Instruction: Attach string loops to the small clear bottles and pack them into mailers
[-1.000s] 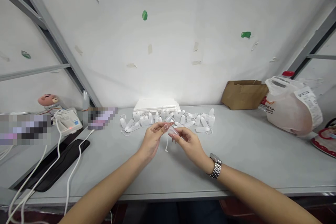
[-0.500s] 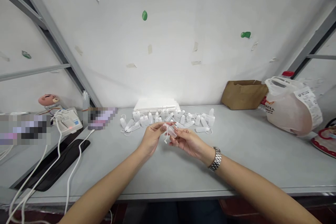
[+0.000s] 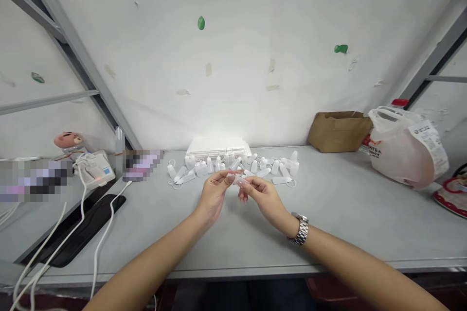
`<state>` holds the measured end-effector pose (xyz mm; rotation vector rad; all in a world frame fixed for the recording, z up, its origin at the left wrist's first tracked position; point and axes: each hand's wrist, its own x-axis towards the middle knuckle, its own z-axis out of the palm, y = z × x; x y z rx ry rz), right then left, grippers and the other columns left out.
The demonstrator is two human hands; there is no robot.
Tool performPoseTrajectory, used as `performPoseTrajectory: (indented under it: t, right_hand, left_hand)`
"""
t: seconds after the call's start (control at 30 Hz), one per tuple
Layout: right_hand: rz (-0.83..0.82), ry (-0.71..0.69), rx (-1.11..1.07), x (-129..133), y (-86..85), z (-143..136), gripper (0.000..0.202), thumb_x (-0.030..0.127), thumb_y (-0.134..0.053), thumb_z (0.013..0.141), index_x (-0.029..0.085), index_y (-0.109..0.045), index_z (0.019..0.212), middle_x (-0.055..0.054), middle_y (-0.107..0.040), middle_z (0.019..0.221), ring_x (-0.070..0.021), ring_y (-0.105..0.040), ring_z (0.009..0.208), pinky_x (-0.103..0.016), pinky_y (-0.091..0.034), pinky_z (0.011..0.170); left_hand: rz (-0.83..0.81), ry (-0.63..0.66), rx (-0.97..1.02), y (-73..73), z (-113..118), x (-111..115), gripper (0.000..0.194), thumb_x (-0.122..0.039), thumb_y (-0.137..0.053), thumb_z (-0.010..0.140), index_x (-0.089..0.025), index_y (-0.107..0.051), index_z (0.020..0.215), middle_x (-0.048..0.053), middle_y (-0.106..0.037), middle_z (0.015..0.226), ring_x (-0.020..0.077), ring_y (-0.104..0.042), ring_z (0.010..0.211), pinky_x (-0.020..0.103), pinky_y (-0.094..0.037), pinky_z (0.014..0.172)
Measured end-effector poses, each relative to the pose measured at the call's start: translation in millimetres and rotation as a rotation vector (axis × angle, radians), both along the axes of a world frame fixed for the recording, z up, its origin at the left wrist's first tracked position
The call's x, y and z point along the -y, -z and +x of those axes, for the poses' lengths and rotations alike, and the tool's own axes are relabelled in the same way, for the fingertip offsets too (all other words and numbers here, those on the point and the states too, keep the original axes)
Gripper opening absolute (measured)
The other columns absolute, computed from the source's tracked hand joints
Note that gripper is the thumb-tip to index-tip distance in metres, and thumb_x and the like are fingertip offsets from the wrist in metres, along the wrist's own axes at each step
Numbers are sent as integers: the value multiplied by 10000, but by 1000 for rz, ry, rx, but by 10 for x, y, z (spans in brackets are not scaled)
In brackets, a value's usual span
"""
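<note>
Between my two hands is a small translucent plastic dropper bottle (image 3: 239, 180), mostly covered by fingers. My left hand (image 3: 215, 192) pinches one end of it with thumb and fingers. Closed on the other end is my right hand (image 3: 263, 197), with a metal watch (image 3: 301, 229) at the wrist. Just beyond the hands, several similar bottles (image 3: 209, 165), some with strapped caps, stand or lie in a loose row on the grey table (image 3: 233, 248). Behind them rests a stack of flat white pieces (image 3: 218, 146) against the wall.
A brown cardboard box (image 3: 339, 131) and a white plastic bag (image 3: 404, 155) stand at the right. On the left lie a black tray-like object (image 3: 85, 231), white cables (image 3: 104, 240), a white power box (image 3: 95, 170) and a pink bear-shaped figure (image 3: 68, 139).
The bottle has turned in my fingers, and its dangling strap no longer shows. My right hand has rolled over, with its back now more toward me.
</note>
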<state>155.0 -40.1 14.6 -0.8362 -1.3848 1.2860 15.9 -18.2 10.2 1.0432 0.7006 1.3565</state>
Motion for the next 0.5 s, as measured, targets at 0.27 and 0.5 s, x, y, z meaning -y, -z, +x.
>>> performPoseTrajectory:
  t: [0.27,0.5]
  right_hand:
    - [-334,-360,-344,-73,13,42,280,410,-567,784,169,-590,643,59,-400,465,-79,-364,473,-308,-423,706]
    - [-402,-428,-337,-71,-28,63,366,490,-515,797,143,-612,733,36,-487,501,-76,-433,479,-308,-433,707]
  left_hand:
    - [21,56,-63,-24,-15,-6,261,-401,-707,619,-190,-698,772,70,-692,955,238,-575,975,370,-377,893]
    - [59,13,-158,-125,-16,44,275,-357,-700,639,-187,-706,855,77,-690,981,252,-577,984,374,-381,901]
